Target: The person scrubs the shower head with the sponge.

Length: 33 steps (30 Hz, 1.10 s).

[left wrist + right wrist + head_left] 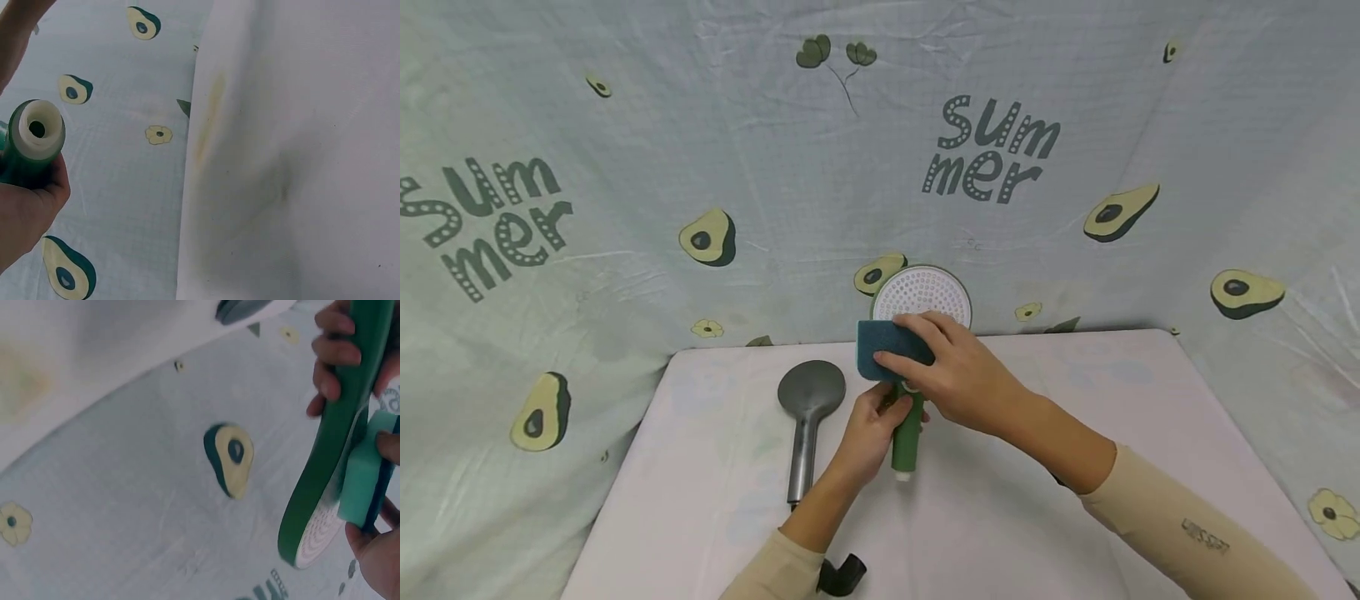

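A green shower head (906, 442) with a round white nozzle face (922, 292) is held upright in the head view. My left hand (871, 429) grips it around its handle, just under the head. In the left wrist view, the pale hollow end (42, 130) of the handle faces the camera. My right hand (958, 371) pinches a sponge (887, 346) with a dark blue top and a turquoise body. From the right wrist view, the turquoise side of the sponge (362, 475) lies against the lower part of the nozzle face (322, 528).
A grey shower head (808, 417) lies on the pale table (1022, 517), left of my left hand. Near my left sleeve is a black angled pipe piece (844, 575). A cloth with avocado prints (760, 150) hangs behind the table.
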Available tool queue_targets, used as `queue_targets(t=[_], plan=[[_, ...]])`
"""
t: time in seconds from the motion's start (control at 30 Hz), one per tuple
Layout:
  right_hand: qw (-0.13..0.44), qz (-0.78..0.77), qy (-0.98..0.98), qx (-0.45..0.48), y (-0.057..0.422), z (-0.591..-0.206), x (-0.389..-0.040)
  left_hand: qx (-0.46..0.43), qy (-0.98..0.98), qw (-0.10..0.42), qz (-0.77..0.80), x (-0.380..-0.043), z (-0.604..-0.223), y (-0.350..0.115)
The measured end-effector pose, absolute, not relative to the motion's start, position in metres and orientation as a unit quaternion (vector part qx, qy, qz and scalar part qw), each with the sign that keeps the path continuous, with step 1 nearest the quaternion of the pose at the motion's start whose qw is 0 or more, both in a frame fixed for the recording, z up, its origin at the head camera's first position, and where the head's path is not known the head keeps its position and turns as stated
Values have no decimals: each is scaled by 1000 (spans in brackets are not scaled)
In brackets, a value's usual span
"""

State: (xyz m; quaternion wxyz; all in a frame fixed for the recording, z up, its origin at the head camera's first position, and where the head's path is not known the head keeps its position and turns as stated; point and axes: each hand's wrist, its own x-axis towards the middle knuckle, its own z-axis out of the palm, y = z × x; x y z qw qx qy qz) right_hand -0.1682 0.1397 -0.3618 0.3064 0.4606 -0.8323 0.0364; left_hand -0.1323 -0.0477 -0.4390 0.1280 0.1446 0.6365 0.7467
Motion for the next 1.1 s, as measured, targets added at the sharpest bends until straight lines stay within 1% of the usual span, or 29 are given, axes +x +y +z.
queue_targets(t=[0.1, 0.23, 0.4, 0.57, 0.7, 0.9, 1.0, 1.1], plan=[[339, 52, -834, 432, 144, -349, -181, 153, 638, 140, 742, -131, -438, -47], [366, 95, -842, 384, 155, -332, -201, 149, 634, 152, 743, -131, -439, -44], [363, 125, -851, 358, 164, -325, -210, 122, 631, 137, 753, -130, -442, -41], [350, 108, -847, 385, 159, -334, -200, 85, 629, 82, 768, -130, -443, -39], [330, 73, -850, 405, 152, -352, -181, 89, 632, 48, 768, -131, -442, -38], [303, 44, -854, 422, 147, -371, -157, 110, 642, 33, 758, -130, -441, -38], [308, 36, -856, 413, 150, -370, -157, 113, 642, 27, 758, -130, -441, -37], [321, 37, -861, 394, 155, -362, -165, 110, 639, 20, 761, -130, -439, -35]])
